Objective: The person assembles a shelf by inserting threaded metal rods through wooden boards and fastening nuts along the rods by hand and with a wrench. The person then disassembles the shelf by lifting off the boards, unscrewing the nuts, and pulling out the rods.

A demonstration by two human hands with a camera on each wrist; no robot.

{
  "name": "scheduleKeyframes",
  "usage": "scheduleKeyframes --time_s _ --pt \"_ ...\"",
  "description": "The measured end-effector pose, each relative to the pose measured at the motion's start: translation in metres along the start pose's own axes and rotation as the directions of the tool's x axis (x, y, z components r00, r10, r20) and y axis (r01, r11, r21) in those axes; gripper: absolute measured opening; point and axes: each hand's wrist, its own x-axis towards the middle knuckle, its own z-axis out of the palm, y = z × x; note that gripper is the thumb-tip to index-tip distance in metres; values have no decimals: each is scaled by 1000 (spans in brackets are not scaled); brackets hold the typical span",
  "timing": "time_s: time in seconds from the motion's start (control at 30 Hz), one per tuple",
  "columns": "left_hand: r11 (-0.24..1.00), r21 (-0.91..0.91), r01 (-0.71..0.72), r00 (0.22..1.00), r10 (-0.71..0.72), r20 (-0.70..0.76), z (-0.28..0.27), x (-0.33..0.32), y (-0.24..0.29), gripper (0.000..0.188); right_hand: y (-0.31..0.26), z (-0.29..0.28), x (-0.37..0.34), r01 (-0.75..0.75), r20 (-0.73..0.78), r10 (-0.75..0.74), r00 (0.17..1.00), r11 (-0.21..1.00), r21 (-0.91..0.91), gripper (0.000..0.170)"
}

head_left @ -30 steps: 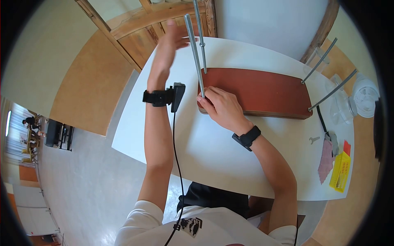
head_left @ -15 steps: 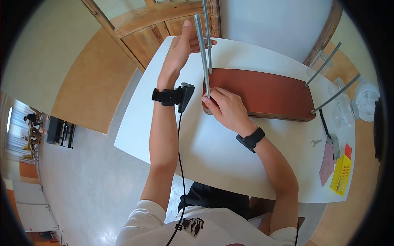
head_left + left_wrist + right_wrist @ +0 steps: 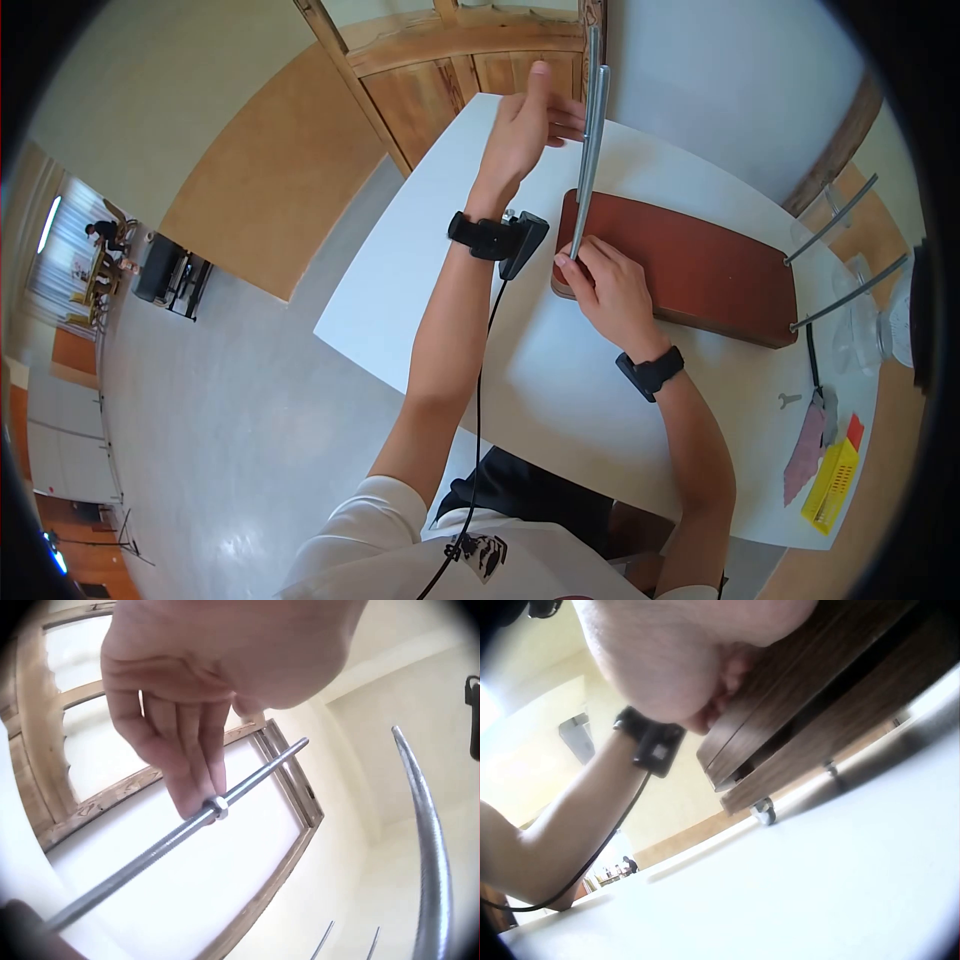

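Observation:
A reddish-brown board [image 3: 700, 250] with upright threaded rods at its ends lies on the white table. My left hand [image 3: 518, 130] reaches to the far-left threaded rod [image 3: 127, 871], fingers extended and thumb raised. In the left wrist view its fingertips touch a hex nut [image 3: 218, 808] partway up that rod. My right hand [image 3: 615, 285] lies at the board's near left corner, thumb and forefinger pinching the near-left threaded rod [image 3: 601, 95] at its base. From the right wrist, the board's layered edge and a small wheel [image 3: 763, 812] underneath show.
Two more rods, one a near-right rod [image 3: 850, 293], stand at the board's right end. A wrench [image 3: 789, 400], a pink cloth [image 3: 804, 455] and a yellow basket [image 3: 830, 488] lie at the right. Clear jars and a white fan [image 3: 902, 315] are beyond. A cable [image 3: 480, 400] hangs from my left wrist.
The head view has swung left, so the table appears farther right. My left hand has come in to the far rod's nut. My right hand stays at the near rod's base.

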Motion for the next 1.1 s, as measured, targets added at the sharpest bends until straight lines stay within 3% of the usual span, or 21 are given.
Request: scheduleKeyframes --time_s 0.07,0.13,0.2,0.33,0.4,0.5,0.6,0.73,0.8,0.9,1.07,1.1 --pt "985 169 19 984 11 -178 -10 0 -1 81 1 0 -1 -6 5 7 1000 1000 -6 21" --pt "985 171 29 982 4 -187 -14 1 2 82 1 -1 -1 -2 7 2 1000 1000 -3 21" --pt "994 29 -109 979 112 -169 -5 0 6 83 1 0 -1 3 9 -3 1000 1000 5 21" --pt "996 23 -86 995 85 54 11 -1 2 88 4 3 0 23 -13 -23 1000 1000 -8 21" --pt "997 13 -78 996 78 35 7 0 0 86 3 2 0 20 -15 -20 1000 1000 -11 22" --pt "983 174 -50 977 84 -194 -7 3 -5 79 2 1 -1 6 -1 -6 1000 1000 -14 21" --pt "992 30 -122 964 126 -233 -3 3 1 81 2 1 0 15 -5 -15 1000 1000 -16 21" --pt "996 -65 -58 998 60 24 13 1 0 83 2 0 0 18 -7 -18 1000 1000 -21 22" --pt "997 -82 -5 996 12 85 8 -1 5 84 3 0 -1 16 -5 -16 1000 999 -32 22" --pt "990 133 -44 967 76 -241 -3 4 -5 82 4 -1 -3 -1 16 1 1000 1000 -15 25" --pt "993 34 -112 959 117 -259 4 4 -3 79 6 2 -3 -2 7 2 1000 1000 -29 24" --pt "998 -14 -58 986 56 -157 10 2 -2 82 5 2 -3 -4 -13 3 1000 1000 -23 22"
